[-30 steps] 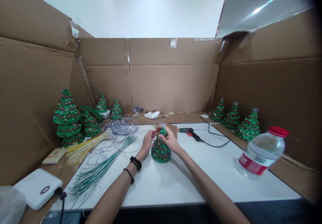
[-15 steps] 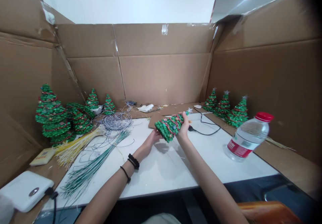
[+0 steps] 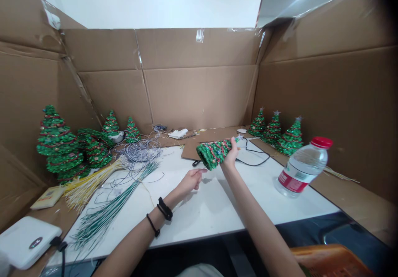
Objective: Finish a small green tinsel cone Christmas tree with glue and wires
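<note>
My right hand (image 3: pixel 230 157) is closed around the upper part of a small green Christmas tree (image 3: pixel 214 152), held tilted above the white board with its silver star to the right. Red garland and small ornaments wind around it, and its hollow base faces left. Just below that base is my left hand (image 3: pixel 193 179), index finger reaching toward the rim and the other fingers curled in. Whether a thin wire is pinched there is too small to make out. Behind the tree lie a piece of cardboard (image 3: pixel 190 150) and a small black object (image 3: pixel 196 163).
Green wires (image 3: pixel 120 210), yellow wires (image 3: pixel 90 183) and a tangled silver wire coil (image 3: pixel 139 149) lie at left. More trees (image 3: pixel 57 144) stand beyond them, others (image 3: pixel 290 136) at right. A water bottle (image 3: pixel 303 169) stands on the white board (image 3: pixel 248 202); a white power bank (image 3: pixel 29 241) lies front left.
My left hand has moved from behind the tree's base to below it, its fingers now in view. The tree has shifted slightly right and turned so its hollow base shows more.
</note>
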Demonstrator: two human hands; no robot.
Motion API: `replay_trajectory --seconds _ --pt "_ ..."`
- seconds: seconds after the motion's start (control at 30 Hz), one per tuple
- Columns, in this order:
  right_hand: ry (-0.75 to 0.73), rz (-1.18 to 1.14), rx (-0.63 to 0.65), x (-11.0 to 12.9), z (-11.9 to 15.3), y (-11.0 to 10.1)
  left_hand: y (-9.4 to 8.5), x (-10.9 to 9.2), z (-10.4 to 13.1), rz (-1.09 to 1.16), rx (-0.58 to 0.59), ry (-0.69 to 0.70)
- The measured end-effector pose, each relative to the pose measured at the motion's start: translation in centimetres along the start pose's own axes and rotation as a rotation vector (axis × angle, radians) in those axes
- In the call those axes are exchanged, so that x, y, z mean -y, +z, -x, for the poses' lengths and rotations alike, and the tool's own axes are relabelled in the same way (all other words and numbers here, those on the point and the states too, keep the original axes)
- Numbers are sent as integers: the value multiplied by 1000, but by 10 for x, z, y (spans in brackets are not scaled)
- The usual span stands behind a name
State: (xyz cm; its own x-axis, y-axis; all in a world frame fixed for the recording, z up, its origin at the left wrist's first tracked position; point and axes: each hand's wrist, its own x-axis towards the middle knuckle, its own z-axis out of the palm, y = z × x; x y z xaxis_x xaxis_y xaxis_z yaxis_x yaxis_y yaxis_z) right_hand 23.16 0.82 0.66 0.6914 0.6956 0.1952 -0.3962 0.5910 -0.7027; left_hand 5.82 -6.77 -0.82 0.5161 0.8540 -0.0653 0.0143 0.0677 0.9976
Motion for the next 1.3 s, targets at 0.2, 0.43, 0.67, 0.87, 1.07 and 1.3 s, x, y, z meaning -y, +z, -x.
replay_trajectory --seconds 0.2,0.43,0.67,0.87,1.07,1.3 --pt "-30 -12 -53 11 -9 -5 -5 -7 -1 -225 114 151" --pt "-7 -15 35 21 10 8 -43 6 -19 -767 -16 268" --pt "-129 321 676 21 60 19 -84 9 -17 -1146 -220 386" --pt "-261 587 946 8 79 17 -89 18 -21 -1469 -369 402" --pt "-275 637 981 -1 80 17 -94 24 -24 -1414 -397 376" --pt "-308 711 994 -2 82 20 -94 30 -25 -1353 -407 364"
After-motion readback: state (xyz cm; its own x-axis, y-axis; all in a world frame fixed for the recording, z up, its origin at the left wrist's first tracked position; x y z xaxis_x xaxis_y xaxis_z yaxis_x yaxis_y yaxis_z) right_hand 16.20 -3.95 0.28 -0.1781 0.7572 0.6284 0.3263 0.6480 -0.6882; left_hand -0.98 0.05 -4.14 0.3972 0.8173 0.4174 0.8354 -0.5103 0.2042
